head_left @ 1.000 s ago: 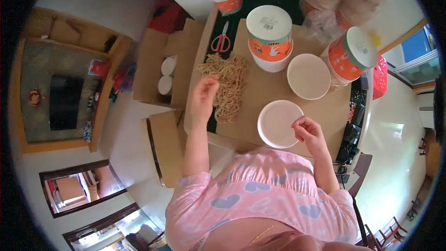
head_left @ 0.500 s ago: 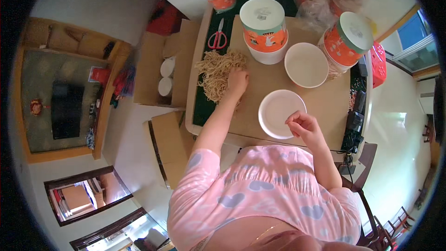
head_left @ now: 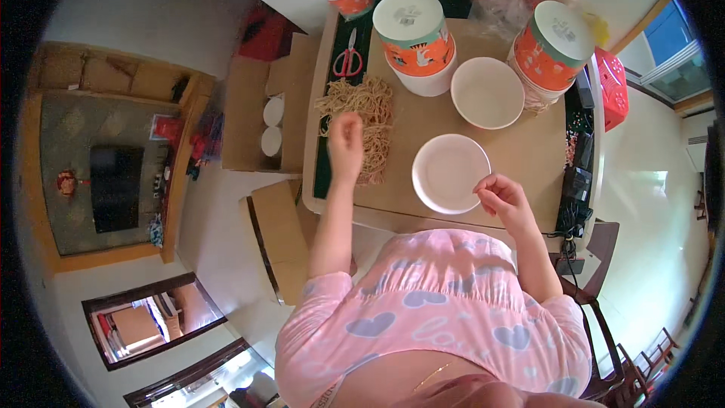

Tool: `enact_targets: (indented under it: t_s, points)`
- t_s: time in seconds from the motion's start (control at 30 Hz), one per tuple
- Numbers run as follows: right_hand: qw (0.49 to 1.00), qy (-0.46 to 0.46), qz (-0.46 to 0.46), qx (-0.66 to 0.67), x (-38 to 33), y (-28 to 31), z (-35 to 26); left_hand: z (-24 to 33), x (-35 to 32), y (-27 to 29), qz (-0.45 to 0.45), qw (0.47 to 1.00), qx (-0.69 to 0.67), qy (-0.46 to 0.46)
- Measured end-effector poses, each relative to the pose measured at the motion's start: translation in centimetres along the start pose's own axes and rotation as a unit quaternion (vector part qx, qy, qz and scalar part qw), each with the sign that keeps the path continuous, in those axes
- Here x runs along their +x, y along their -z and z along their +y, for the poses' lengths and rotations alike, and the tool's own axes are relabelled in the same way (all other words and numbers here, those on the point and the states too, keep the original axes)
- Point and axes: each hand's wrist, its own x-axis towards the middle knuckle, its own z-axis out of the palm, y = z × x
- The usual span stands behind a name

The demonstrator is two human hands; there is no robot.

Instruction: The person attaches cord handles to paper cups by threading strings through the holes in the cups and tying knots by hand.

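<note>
A tangled heap of thin tan strands (head_left: 375, 125), like twine or dried noodles, lies at the table's left. Over its near left part is my left hand (head_left: 347, 147), fingers curled in; anything inside them is hidden. A white paper bowl (head_left: 451, 174) stands upright in front of me. My right hand (head_left: 502, 198) is at its right rim, thumb and fingertips pinched together; whether they grip the rim I cannot tell. A second white bowl (head_left: 488, 94) stands just behind. Beyond the heap lie red-handled scissors (head_left: 348, 62).
An orange and green paper bucket (head_left: 414, 41) stands upside down on a white one, with another orange and green bucket (head_left: 555, 49) to the right. Stacked cups (head_left: 351, 0) line the back. Black adapters and cables (head_left: 578, 185) run along the right edge. A cardboard box (head_left: 245, 121) stands left.
My left hand has drawn back from the heap's right side, toward me and left. My right hand has shifted from over the bowl to its right rim. The view has moved slightly.
</note>
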Motion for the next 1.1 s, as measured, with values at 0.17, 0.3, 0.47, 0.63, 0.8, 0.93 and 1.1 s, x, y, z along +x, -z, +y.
enact_targets:
  t_s: [0.17,0.3,0.47,0.63,0.8,0.93,1.1]
  points:
    - [0.999,-0.002,-0.036,-0.018,0.0,-0.5,-0.6,11.5,0.0,6.8,0.084,0.976,-0.188,-0.066]
    - [0.997,0.018,-0.046,-0.053,-0.1,-1.2,-1.5,17.0,-1.1,9.0,0.117,0.955,-0.235,-0.138]
    - [0.960,0.245,-0.032,-0.128,0.4,-3.1,-3.6,19.4,-4.0,6.7,0.109,0.963,-0.215,-0.120]
    - [0.896,0.405,-0.134,-0.123,1.3,-8.4,-8.6,21.8,-6.2,2.4,-0.056,0.977,-0.180,-0.104]
    - [0.927,0.284,-0.238,-0.055,5.7,-12.1,-8.8,21.5,-4.0,1.3,0.018,0.975,-0.201,-0.098]
    - [0.911,0.317,-0.162,-0.209,6.0,-12.6,-9.6,20.7,-4.2,2.8,0.059,0.978,-0.172,-0.100]
    - [0.899,0.372,-0.142,-0.182,8.9,-12.5,-7.7,19.6,-2.9,2.3,0.074,0.977,-0.173,-0.099]
